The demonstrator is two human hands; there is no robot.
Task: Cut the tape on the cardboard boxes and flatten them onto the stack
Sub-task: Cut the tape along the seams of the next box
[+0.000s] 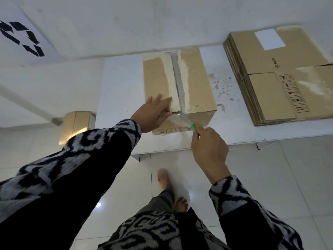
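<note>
Right hand [207,147] grips green cutter [193,127] (blade at tape [180,83]).

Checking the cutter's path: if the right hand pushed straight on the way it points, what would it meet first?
Probably the taped seam at the near edge of the cardboard box; the right hand aims its green cutter there.

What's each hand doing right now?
Left hand: open, pressing on the taped cardboard box.
Right hand: gripping a green-handled cutter.

Box [180,83] left of stack [281,76] (both on table [122,87])
</note>
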